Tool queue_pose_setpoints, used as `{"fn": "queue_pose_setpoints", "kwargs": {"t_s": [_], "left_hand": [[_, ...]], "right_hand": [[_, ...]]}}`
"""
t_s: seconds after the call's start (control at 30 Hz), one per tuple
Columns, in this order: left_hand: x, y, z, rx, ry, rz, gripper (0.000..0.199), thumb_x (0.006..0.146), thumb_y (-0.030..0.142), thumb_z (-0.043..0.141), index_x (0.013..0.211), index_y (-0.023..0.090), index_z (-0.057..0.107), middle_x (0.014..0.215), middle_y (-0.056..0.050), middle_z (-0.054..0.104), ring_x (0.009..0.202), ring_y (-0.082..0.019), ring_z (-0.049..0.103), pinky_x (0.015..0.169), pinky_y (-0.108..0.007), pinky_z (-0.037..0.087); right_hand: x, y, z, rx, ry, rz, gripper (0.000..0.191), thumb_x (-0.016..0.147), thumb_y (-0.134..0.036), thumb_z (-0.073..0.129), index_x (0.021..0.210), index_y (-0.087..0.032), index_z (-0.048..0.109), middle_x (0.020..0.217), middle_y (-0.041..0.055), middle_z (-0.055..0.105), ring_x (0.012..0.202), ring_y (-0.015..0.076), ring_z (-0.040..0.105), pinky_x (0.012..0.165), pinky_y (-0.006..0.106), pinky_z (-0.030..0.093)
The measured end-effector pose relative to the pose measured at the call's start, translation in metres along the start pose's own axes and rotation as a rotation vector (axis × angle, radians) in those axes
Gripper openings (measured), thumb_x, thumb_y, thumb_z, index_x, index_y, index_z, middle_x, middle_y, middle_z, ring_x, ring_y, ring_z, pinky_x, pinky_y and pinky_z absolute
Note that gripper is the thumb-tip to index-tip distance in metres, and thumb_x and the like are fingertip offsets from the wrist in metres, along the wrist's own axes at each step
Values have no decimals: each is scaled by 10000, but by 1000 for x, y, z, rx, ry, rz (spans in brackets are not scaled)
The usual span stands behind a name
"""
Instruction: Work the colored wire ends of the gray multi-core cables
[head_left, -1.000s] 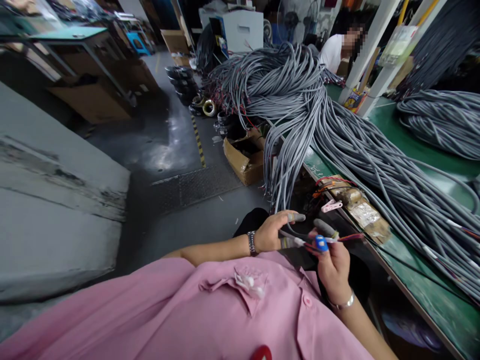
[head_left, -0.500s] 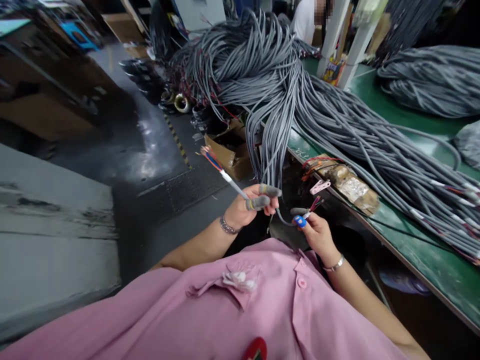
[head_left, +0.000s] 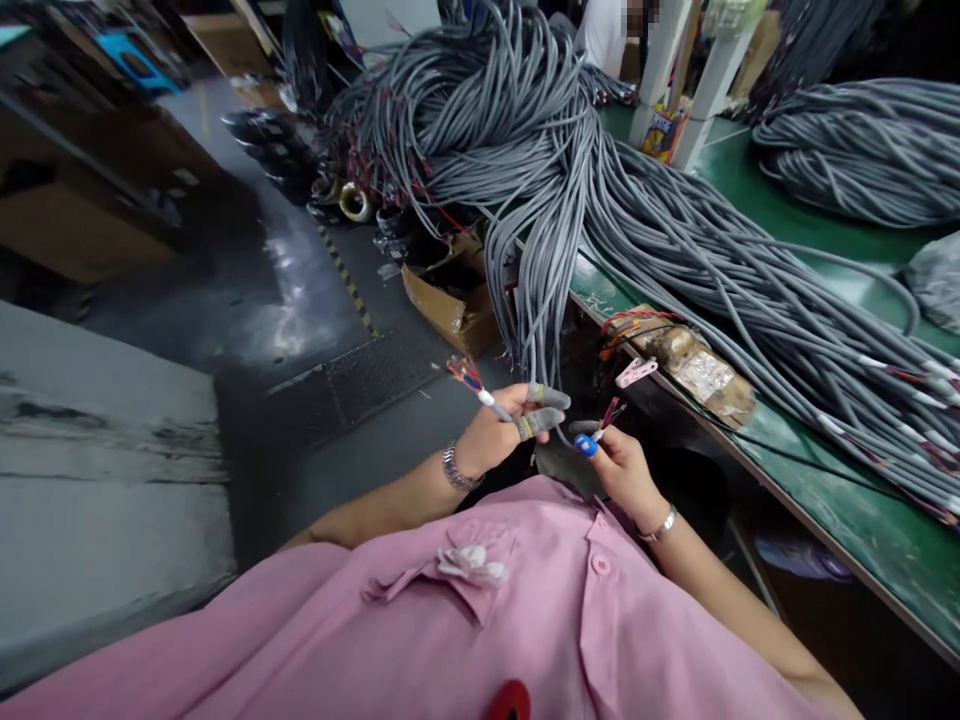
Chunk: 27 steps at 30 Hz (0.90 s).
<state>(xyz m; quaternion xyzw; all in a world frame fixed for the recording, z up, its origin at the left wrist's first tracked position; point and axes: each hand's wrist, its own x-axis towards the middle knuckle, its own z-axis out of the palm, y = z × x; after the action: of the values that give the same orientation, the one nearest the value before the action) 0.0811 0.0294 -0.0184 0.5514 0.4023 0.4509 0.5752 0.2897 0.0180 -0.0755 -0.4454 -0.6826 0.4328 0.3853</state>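
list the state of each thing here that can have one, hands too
left hand: closed around left cable end
left cable end: stripped, wires splayed
right hand: pinching right cable end
right cable end: stripped, wires exposed
cardboard box: open
cable pile: heaped, partly hanging off green bench

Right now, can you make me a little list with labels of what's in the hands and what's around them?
Left hand: holds a grey cable near its end, coloured wires sticking out
Right hand: holds a cable end with coloured wires
On right thumb: blue wrap
Table: green top, big pile of grey cables
Table edge: pink clip
Floor: open cardboard box
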Motion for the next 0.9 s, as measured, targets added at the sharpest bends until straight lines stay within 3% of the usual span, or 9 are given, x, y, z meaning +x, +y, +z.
{"fn": "queue_pose_setpoints", "kwargs": {"t_s": [0.1, 0.23, 0.37, 0.5, 0.6, 0.67, 0.9], "left_hand": [[10, -13, 17, 9, -84, 25, 386, 763, 363, 707, 1077, 143, 659, 1093, -108, 624, 898, -168, 610, 785, -274, 497], [20, -26, 32, 211, -146, 63, 307, 767, 368, 698, 964, 133, 700, 1062, -107, 618, 947, -191, 587, 837, -284, 471], [19, -35, 40, 208, -122, 65, 237, 768, 358, 694, 848, 135, 704, 970, -89, 637, 902, -179, 588, 803, -265, 465], [16, -40, 36, 48, -13, -60, 273, 758, 368, 703, 872, 119, 686, 879, -79, 672, 800, -159, 607, 748, -266, 472], [14, -41, 28, -21, 59, -143, 307, 761, 406, 693, 845, 113, 664, 787, -80, 695, 709, -151, 625, 654, -249, 466], [12, -41, 24, -5, 46, -175, 316, 753, 424, 695, 777, 113, 645, 726, -81, 697, 645, -143, 622, 603, -236, 453], [8, -42, 31, -5, -11, -185, 295, 668, 363, 771, 688, 113, 615, 628, -45, 658, 573, -125, 602, 580, -232, 470]], "right_hand": [[-3, 0, 1, -19, 6, 1, 250, 881, -396, 554, 820, -176, 654, 712, 15, 601, 656, 140, 532, 611, 248, 444], [-5, 0, 2, -51, -23, -7, 254, 884, -366, 539, 776, -164, 649, 732, 25, 611, 658, 143, 532, 634, 263, 448], [-5, 0, 4, -19, -49, 23, 246, 864, -365, 564, 801, -157, 679, 761, 33, 642, 690, 154, 558, 665, 265, 461], [-3, 2, 0, 112, -113, 126, 265, 832, -390, 601, 935, -161, 684, 840, 40, 673, 726, 165, 589, 680, 275, 483], [-1, 1, -8, 237, 0, 249, 314, 831, -415, 586, 1026, -177, 651, 930, 60, 678, 721, 159, 604, 663, 282, 502], [2, -3, -12, 295, 98, 298, 340, 830, -444, 580, 1042, -183, 629, 935, 64, 669, 663, 136, 582, 621, 272, 502], [20, -29, -1, 368, 73, 287, 339, 721, -466, 703, 845, -174, 586, 721, 13, 616, 584, 120, 552, 482, 221, 420]]}}
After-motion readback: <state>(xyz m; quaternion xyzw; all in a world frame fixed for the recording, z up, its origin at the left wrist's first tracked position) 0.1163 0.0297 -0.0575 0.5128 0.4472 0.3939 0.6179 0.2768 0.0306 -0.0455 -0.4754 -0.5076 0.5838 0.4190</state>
